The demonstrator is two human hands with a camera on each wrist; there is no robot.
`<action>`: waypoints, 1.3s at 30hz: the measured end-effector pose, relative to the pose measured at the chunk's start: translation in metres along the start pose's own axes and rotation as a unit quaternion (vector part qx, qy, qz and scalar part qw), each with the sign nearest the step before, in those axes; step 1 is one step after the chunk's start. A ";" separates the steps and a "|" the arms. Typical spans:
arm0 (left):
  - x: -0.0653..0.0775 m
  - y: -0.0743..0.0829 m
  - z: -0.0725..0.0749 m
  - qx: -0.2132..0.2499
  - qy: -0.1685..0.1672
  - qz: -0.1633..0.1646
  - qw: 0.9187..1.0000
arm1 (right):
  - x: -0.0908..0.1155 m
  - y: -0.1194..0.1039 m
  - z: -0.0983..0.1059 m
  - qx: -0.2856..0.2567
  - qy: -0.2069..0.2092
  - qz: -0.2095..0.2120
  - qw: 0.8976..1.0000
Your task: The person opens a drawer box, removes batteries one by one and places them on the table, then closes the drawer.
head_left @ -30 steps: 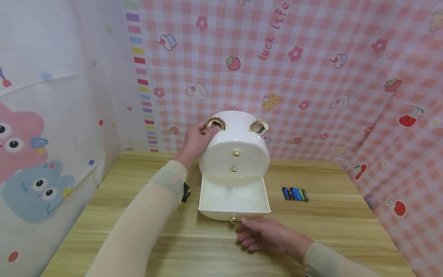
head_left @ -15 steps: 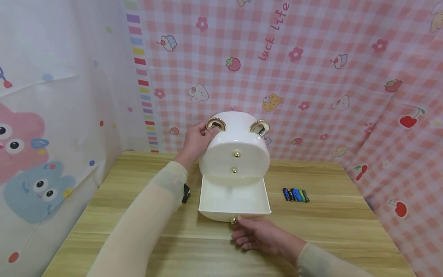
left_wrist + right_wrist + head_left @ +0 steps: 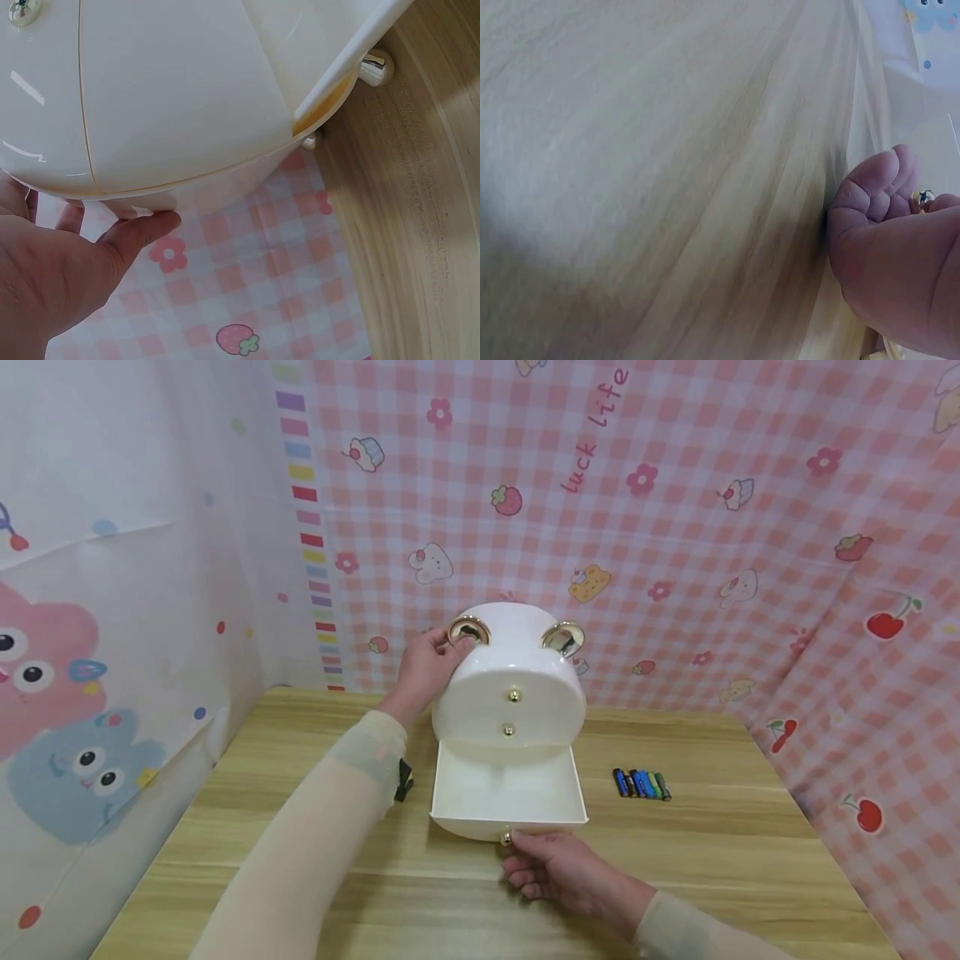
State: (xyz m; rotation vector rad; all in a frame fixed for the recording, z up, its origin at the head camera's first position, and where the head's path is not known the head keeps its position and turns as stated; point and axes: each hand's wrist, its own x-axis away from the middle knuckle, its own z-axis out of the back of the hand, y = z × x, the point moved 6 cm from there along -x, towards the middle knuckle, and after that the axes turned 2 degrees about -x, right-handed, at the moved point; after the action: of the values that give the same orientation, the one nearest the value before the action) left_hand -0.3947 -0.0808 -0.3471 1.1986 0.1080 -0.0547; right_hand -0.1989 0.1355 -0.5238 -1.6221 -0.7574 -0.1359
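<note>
A white storage box with two gold ring-shaped ears and small gold knobs stands on the table. Its bottom drawer is pulled far out, with nothing seen inside. My left hand holds the box's upper left side by the left gold ear; in the left wrist view, the thumb lies against the white side. At the drawer's front, my right hand pinches the gold drawer knob between thumb and index finger. The right wrist view shows the other fingers curled beneath, close over the table.
Right of the drawer, several batteries in blue, black and green lie in a row on the wooden table. A small black item is partly hidden by the left sleeve. Pink checked cloth hangs behind the box.
My right hand has moved slightly left, from beside the drawer knob to pinching it. The left hand, box and open drawer have stayed put.
</note>
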 end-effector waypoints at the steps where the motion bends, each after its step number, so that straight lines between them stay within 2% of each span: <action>1: 0.000 0.000 0.000 0.001 -0.001 0.001 1.000 | 0.000 0.001 0.000 -0.002 0.002 0.001 1.000; 20: -0.004 -0.003 -0.002 0.004 -0.002 -0.001 1.000 | -0.001 0.002 0.001 -0.009 0.018 0.006 1.000; 32: -0.001 -0.003 -0.001 -0.002 0.001 0.001 1.000 | -0.005 -0.007 0.002 0.000 0.023 0.012 1.000; 39: 0.000 -0.002 0.000 0.006 0.000 -0.014 1.000 | -0.009 -0.011 0.004 0.008 0.023 0.013 1.000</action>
State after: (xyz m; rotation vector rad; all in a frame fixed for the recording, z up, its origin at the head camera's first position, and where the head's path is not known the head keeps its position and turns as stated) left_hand -0.3954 -0.0820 -0.3491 1.2090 0.1239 -0.0793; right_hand -0.2137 0.1357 -0.5198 -1.6084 -0.6999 -0.1490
